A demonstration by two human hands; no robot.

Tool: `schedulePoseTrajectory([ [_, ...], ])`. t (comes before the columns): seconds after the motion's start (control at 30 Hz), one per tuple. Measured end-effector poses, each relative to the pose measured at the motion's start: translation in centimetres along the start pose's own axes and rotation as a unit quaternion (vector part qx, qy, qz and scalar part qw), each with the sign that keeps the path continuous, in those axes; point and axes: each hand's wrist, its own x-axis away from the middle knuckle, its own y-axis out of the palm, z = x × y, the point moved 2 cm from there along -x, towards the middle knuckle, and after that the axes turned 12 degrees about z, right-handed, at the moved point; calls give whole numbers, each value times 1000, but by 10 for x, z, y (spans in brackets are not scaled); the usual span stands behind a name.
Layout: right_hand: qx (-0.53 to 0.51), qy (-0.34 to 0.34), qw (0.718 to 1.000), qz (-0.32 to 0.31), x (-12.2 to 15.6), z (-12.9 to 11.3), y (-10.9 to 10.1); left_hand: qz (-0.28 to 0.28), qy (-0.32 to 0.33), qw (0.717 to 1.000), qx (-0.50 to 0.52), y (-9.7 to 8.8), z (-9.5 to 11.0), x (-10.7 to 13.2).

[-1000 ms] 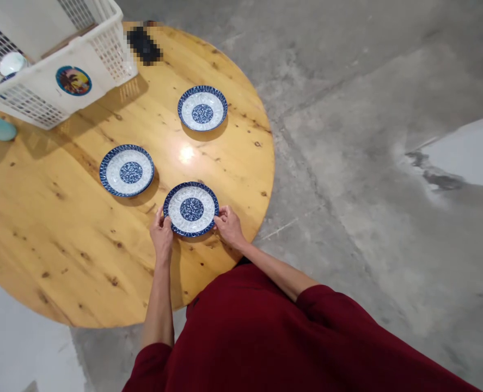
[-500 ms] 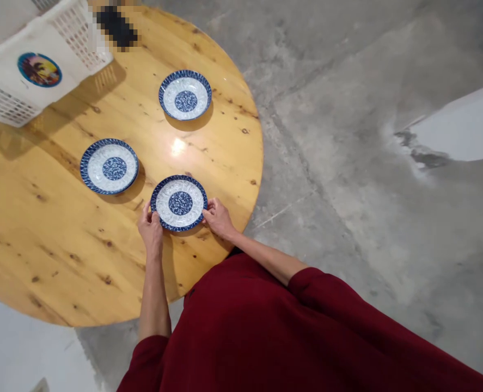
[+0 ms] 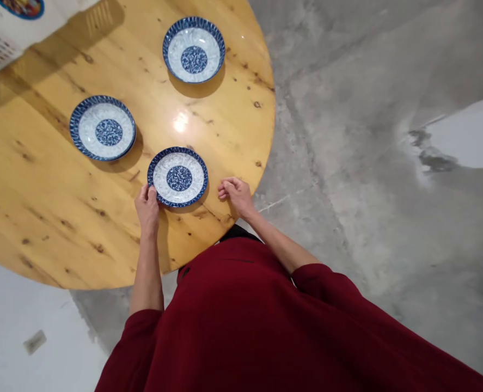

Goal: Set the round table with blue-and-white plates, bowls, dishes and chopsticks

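The nearest blue-and-white plate [image 3: 178,177] rests on the round wooden table by its front edge. My left hand [image 3: 147,209] pinches its lower left rim, thumb on top and fingers at the side. A short gap to the right of that plate, my right hand [image 3: 237,197] hovers over the wood, its fingers curled together and nothing visible in them. Two matching dishes lie farther off: a blue-rimmed plate [image 3: 108,132] to the left and another blue-rimmed plate [image 3: 194,54] at the back.
A white plastic basket [image 3: 29,30] with a picture label stands at the table's back left, partly cut off by the frame. The wooden table [image 3: 81,218] curves away on the right to a grey concrete floor [image 3: 347,136]. A white wall-like surface [image 3: 470,133] juts in at right.
My right hand has let go of the nearest plate and moved off to the right. My left hand still grips its rim. The view has shifted, bringing the table closer.
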Motion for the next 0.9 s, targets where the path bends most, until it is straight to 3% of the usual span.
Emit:
schedulePoseTrajectory([
  [0.2, 5, -11, 998, 61, -6, 2, -42, 6, -33, 999, 40, -2, -5, 9],
  [0.33, 4, -4, 998, 65, 1, 1, -50, 18, -54, 998, 33, -11, -6, 22],
  [0.5, -2, 13, 999, 43, 13, -4, -39, 75, -111, 991, 13, -46, -10, 51],
  [0.67, 3, 12, 999, -30, 17, -9, -16, 136, -164, 977, -13, -79, -22, 91],
  [0.8, 4, 19, 994, -106, 21, -8, 0, 157, -189, 969, -27, -86, -29, 122],
  [0.9, 9, 26, 991, -132, 27, -5, 0, 136, -189, 971, -48, -83, -32, 136],
])
